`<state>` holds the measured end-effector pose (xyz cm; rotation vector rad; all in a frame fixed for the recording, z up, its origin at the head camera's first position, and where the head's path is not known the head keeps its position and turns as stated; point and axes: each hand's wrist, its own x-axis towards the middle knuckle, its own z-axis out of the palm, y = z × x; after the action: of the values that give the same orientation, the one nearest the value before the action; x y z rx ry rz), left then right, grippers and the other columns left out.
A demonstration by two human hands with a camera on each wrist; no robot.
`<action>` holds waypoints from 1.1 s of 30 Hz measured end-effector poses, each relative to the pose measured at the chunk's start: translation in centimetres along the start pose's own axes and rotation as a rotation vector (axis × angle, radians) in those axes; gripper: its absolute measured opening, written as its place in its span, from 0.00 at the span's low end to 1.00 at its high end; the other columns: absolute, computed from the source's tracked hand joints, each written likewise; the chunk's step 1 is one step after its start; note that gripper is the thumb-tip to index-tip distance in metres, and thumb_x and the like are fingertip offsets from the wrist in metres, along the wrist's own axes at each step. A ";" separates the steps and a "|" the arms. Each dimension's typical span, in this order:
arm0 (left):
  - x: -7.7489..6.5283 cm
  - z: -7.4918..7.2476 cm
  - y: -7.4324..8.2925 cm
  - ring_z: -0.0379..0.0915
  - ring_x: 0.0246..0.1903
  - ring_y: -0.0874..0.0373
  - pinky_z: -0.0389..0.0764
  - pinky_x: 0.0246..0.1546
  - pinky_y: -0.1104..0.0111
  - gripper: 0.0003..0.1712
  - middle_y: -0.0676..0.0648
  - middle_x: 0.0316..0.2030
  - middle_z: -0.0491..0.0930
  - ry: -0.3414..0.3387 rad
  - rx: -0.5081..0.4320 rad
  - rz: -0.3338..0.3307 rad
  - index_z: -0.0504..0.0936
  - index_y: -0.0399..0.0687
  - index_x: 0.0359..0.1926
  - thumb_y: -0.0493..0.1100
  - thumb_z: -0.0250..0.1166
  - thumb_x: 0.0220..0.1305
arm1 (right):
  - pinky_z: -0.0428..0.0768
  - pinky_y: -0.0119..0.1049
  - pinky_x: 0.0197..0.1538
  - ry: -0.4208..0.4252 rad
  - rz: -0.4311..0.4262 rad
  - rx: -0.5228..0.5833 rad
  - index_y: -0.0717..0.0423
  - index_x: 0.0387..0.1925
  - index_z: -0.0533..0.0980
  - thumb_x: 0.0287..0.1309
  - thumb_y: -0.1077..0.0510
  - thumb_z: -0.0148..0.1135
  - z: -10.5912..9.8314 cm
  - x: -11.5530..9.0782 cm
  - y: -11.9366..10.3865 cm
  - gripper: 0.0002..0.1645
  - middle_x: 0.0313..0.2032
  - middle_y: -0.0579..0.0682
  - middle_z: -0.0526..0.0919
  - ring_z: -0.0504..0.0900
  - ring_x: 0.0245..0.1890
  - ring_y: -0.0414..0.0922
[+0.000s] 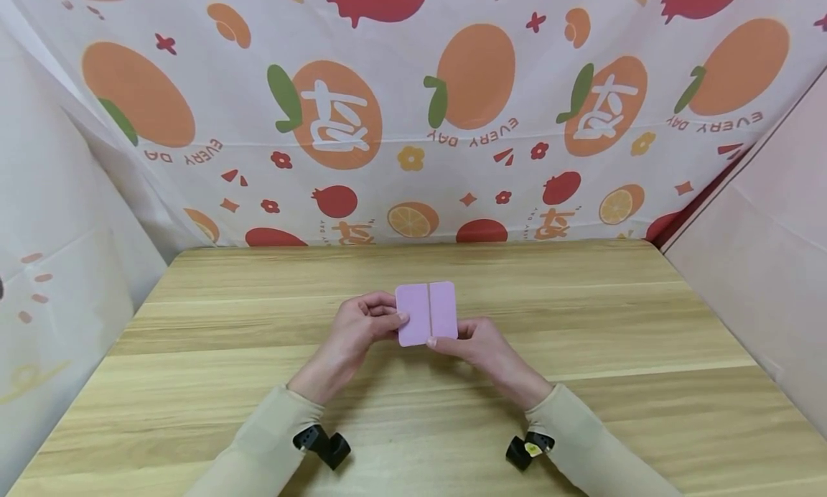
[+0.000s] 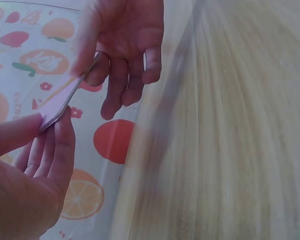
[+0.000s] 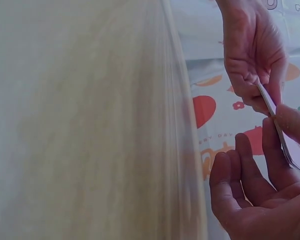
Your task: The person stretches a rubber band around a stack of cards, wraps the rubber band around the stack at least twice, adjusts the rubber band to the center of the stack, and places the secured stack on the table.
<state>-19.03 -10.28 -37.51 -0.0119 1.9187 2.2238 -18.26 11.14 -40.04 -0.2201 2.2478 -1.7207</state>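
Observation:
A small lilac square notebook (image 1: 416, 315) with rounded corners hangs above the wooden table, a thin brown band running down its front. My left hand (image 1: 357, 333) pinches its left edge, thumb on the front and fingers behind. At the lower right, my right hand (image 1: 486, 350) grips it, with the thumb lying near the band's lower end. Seen edge-on in the left wrist view, the notebook (image 2: 60, 102) is thin and layered. The right wrist view shows the right hand's (image 3: 262, 195) outer fingers spread away from the notebook (image 3: 282, 137).
The wooden table (image 1: 413, 418) extends under both forearms. Behind it hangs a white curtain (image 1: 400, 181) printed with fruit, with pale cloth (image 1: 58, 217) at the left side. Each wrist carries a small black camera (image 1: 323, 445) on a strap.

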 end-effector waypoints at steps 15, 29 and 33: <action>0.6 -0.9 -0.5 0.81 0.33 0.57 0.82 0.39 0.64 0.10 0.46 0.31 0.84 0.005 -0.016 -0.063 0.79 0.33 0.42 0.28 0.67 0.58 | 0.79 0.46 0.54 -0.004 -0.186 -0.034 0.54 0.69 0.64 0.49 0.58 0.76 -1.7 0.9 -0.3 0.46 0.58 0.53 0.77 0.75 0.55 0.50; 0.2 -0.5 -0.8 0.80 0.31 0.57 0.82 0.38 0.64 0.11 0.46 0.31 0.84 -0.047 0.004 -0.068 0.79 0.30 0.43 0.29 0.67 0.59 | 0.64 0.41 0.68 0.024 -0.611 -0.752 0.53 0.72 0.59 0.42 0.53 0.82 -2.7 0.2 -0.7 0.58 0.71 0.46 0.62 0.59 0.69 0.44; 0.1 -0.4 -1.0 0.80 0.30 0.57 0.82 0.38 0.64 0.10 0.46 0.30 0.84 -0.059 -0.003 -0.060 0.79 0.31 0.42 0.29 0.67 0.58 | 0.65 0.40 0.68 0.017 -0.678 -0.808 0.53 0.71 0.61 0.43 0.53 0.82 -3.0 0.3 -0.6 0.56 0.70 0.46 0.63 0.61 0.68 0.43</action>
<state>-19.05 -10.51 -38.56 -0.0041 1.8595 2.1639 -19.54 13.66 -38.77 -1.2513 2.9670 -0.8900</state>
